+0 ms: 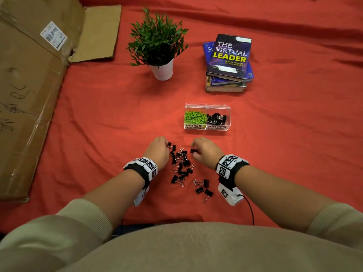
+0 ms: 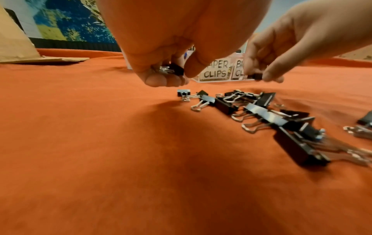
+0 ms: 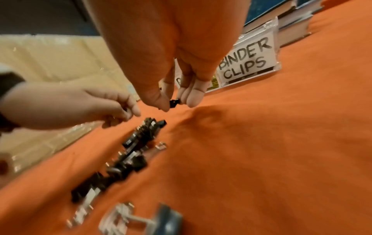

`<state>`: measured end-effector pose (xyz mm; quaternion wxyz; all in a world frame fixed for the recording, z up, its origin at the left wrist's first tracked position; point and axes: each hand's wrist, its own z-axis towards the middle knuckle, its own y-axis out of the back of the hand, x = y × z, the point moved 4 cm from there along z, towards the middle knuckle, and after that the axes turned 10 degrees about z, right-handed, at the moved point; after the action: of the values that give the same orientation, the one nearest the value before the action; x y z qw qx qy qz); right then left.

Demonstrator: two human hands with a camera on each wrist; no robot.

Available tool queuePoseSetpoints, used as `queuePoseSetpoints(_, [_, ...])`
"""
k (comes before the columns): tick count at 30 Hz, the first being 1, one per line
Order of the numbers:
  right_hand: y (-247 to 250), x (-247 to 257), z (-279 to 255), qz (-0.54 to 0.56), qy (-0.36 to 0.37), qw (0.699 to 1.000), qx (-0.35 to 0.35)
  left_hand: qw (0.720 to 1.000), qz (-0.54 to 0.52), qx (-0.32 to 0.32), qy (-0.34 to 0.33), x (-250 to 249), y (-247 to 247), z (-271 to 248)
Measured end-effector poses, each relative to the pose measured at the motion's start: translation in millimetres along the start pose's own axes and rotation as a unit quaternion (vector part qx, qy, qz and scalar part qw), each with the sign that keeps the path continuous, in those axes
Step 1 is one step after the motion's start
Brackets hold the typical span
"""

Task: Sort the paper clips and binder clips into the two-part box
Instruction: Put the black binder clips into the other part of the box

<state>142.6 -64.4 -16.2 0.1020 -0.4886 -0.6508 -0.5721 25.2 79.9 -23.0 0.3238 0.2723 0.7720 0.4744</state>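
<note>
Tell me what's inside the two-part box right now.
The two-part box holds green paper clips in the half labelled PAPER CLIPS and black binder clips in the half labelled BINDER CLIPS. The labels cover the lower front, so how deep each pile goes cannot be seen.

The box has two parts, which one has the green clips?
The left compartment, labelled PAPER CLIPS, holds the green ones. The right compartment, labelled BINDER CLIPS, holds black clips.

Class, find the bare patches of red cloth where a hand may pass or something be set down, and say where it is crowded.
Bare: between plant pot and two-part box; left of the left hand, toward the cardboard; right of box and books. Crowded: the binder clips between both hands.
</note>
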Motion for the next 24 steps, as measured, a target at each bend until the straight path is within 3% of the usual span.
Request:
queuePoseSetpoints(3, [-8.5, 19.7, 4.0, 0.021, 0.012, 1.0, 0.008, 1.0, 0.022, 0.0, 0.002, 1.6, 2.8, 7.6])
queuePoseSetpoints(8, [-38.9, 28.5, 1.6, -0.084, 0.007, 0.994, 0.066, 0.996, 0.072, 0.044, -0.038, -1.2, -1.8, 13.7])
queuePoseSetpoints(12, [-43.0, 26.7, -4.8, -0.111, 0.003, 0.992, 0.063, 0.992, 0.105, 0.039, -0.063, -3.1, -4.2, 13.9])
queuePoseSetpoints(19, [-31.5, 7.3, -12.2, 0.02, -0.069, 0.997, 0.038, 0.997, 0.06, 0.018, -0.044, -2.4, -5.0, 12.8])
queuePoseSetpoints(24, [12.7, -6.0, -14.6, 0.122, -0.13, 0.982, -0.067, 0.999, 0.008, 0.022, -0.029, -0.8, -3.5, 9.7])
